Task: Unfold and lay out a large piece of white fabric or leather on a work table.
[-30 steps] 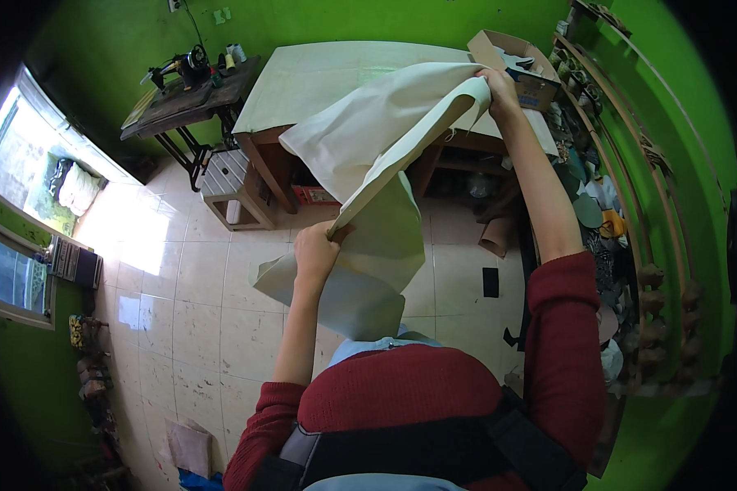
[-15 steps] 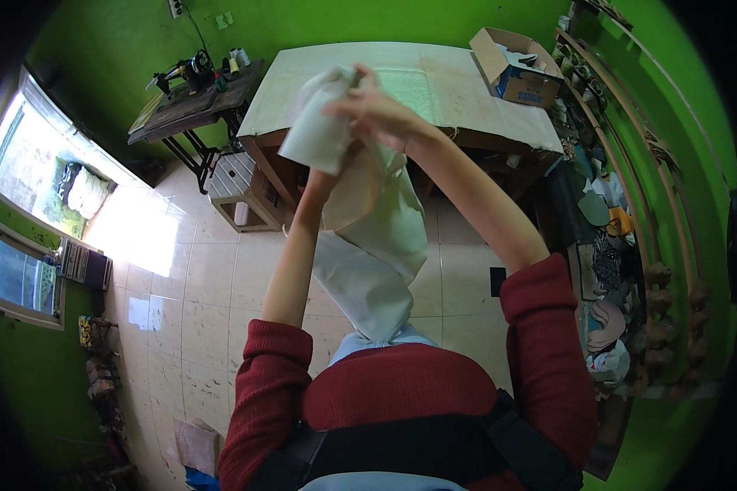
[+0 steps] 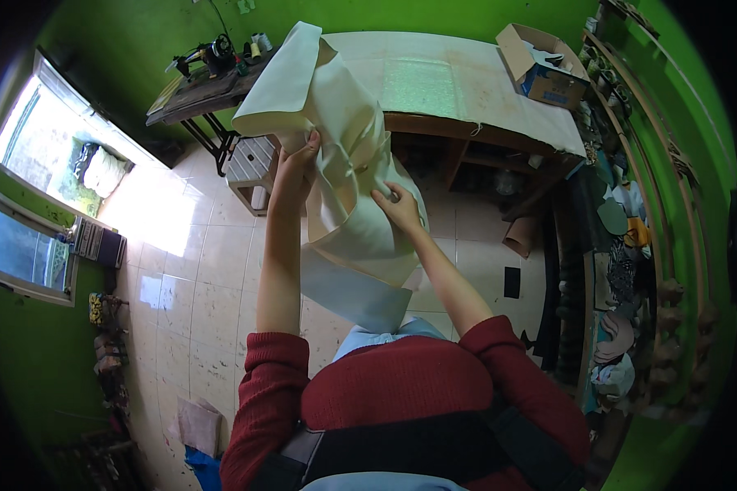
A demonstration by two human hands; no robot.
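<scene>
A large, pale cream sheet of pliable material (image 3: 348, 123) hangs in folds in front of me. Its upper part stands above the near left of the table, and its lower end drapes toward my lap. My left hand (image 3: 300, 155) grips the sheet's left side, thumb on the near face and fingers behind. Lower down and to the right, my right hand (image 3: 400, 206) pinches a fold of the same sheet. The sheet covers part of the table's front and hides some of the fingers of both hands.
A covered worktable (image 3: 483, 90) stands ahead, with a cardboard box (image 3: 549, 78) at its right end. To the left are a sewing machine (image 3: 213, 59) on a dark stand and a plastic stool (image 3: 252, 168). Cluttered shelves (image 3: 622, 245) line the right wall.
The sheet, bunched up before, is now spread taller and wider. My right hand has moved down and to the right, away from the left hand, which has shifted slightly left.
</scene>
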